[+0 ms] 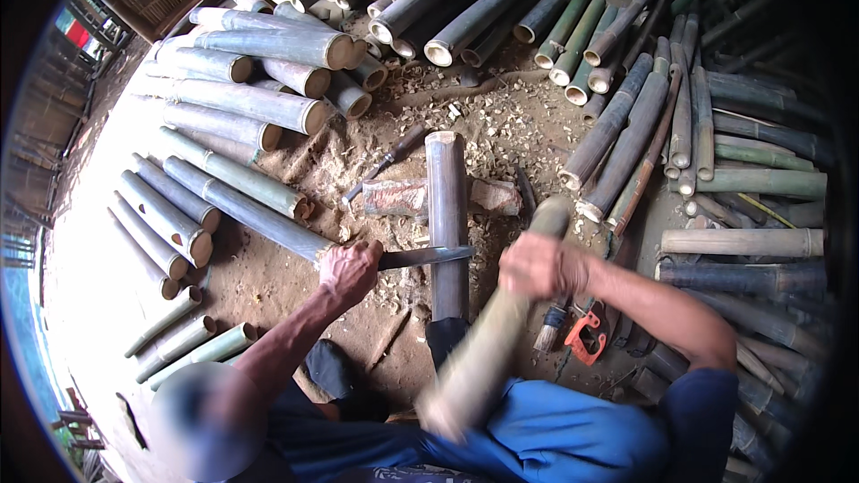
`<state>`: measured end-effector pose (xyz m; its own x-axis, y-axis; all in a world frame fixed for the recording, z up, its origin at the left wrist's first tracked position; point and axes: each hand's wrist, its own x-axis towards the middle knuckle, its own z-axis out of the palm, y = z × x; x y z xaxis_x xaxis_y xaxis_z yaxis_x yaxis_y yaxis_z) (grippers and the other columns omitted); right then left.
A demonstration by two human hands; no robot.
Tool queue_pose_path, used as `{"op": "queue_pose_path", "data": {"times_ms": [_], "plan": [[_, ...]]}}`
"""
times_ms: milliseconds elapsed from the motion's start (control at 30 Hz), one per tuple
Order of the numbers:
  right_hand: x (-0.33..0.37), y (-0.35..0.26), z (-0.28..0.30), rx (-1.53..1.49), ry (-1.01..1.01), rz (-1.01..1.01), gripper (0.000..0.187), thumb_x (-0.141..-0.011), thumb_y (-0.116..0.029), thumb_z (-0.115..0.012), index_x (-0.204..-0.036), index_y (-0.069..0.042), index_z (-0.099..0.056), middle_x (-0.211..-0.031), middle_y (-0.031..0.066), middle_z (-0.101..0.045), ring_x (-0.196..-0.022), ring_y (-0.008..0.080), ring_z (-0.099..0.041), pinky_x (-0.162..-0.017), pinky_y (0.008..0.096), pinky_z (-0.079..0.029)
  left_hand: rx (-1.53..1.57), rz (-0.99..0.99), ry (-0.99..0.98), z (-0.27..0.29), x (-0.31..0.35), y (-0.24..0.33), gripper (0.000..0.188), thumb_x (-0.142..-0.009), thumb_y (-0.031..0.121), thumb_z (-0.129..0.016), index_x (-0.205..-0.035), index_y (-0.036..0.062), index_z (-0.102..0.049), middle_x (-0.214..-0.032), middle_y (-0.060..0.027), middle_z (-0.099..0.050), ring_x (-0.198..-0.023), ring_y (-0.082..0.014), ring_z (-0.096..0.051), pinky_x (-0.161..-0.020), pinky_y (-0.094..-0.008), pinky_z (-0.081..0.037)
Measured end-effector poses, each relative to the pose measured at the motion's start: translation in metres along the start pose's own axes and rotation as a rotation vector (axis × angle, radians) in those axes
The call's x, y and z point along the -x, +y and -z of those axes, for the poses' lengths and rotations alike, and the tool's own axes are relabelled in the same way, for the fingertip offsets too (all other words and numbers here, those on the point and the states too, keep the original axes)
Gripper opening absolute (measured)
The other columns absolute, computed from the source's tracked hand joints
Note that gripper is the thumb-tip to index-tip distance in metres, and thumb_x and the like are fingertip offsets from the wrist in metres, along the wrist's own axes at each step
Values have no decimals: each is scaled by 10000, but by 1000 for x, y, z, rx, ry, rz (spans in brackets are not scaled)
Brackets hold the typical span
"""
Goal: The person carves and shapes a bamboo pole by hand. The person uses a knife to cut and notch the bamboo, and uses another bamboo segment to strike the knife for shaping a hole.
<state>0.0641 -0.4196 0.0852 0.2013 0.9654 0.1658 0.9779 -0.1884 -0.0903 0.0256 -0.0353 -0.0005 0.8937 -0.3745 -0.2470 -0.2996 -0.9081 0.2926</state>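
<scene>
A bamboo tube (446,183) lies lengthwise in front of me, its far part resting across a short rough log (394,199). My left hand (349,270) is closed round the handle of a long-bladed knife (425,257), whose dark blade crosses the top of the tube. To the right of the tube, my right hand (541,266) grips a thick pale wooden club (488,340), slanting from upper right to lower left. The club's lower end is smeared by motion and hangs over my blue-trousered legs. The near end of the tube reaches a dark shoe.
Behind the log lies a dark-handled tool (389,161) among shavings. Right of my legs are an orange-handled saw (586,337) and a brush-like tool (550,328). Stacked bamboo tubes (242,107) surround me left, ahead and right. One long tube (250,210) ends near my left hand.
</scene>
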Motion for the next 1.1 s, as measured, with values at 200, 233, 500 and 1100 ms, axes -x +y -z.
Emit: {"op": "queue_pose_path", "data": {"times_ms": [200,233,500,1100], "plan": [[-21,-31,32,4,-349,-214,796,-572,-334,-914,-1222,21,-620,-964,106,-660,-812,249,-679,-652,400,-547,-20,22,-54,6,2,-2,133,-856,100,-670,-968,70,-605,-937,-179,-733,-788,-406,-732,-646,-537,-567],[-23,-32,34,-86,-222,-31,684,-600,-299,-866,-1173,-6,-633,-953,99,-652,-812,234,-668,-676,391,-550,-23,36,-55,8,0,-4,133,-858,105,-669,-970,71,-605,-936,-181,-731,-788,-404,-733,-646,-536,-567],[-14,-5,28,122,-390,-310,646,-606,-239,-897,-1141,-34,-597,-929,80,-609,-844,221,-642,-710,356,-514,-13,4,-15,-5,-6,-10,171,-840,136,-694,-954,66,-587,-945,-161,-722,-805,-384,-729,-665,-516,-570],[5,26,22,194,-366,-432,755,-587,-280,-947,-1201,-41,-578,-993,79,-601,-935,242,-637,-812,414,-504,9,19,46,-10,-19,-11,194,-853,143,-675,-1009,70,-583,-913,-185,-712,-805,-411,-727,-679,-534,-563]]}}
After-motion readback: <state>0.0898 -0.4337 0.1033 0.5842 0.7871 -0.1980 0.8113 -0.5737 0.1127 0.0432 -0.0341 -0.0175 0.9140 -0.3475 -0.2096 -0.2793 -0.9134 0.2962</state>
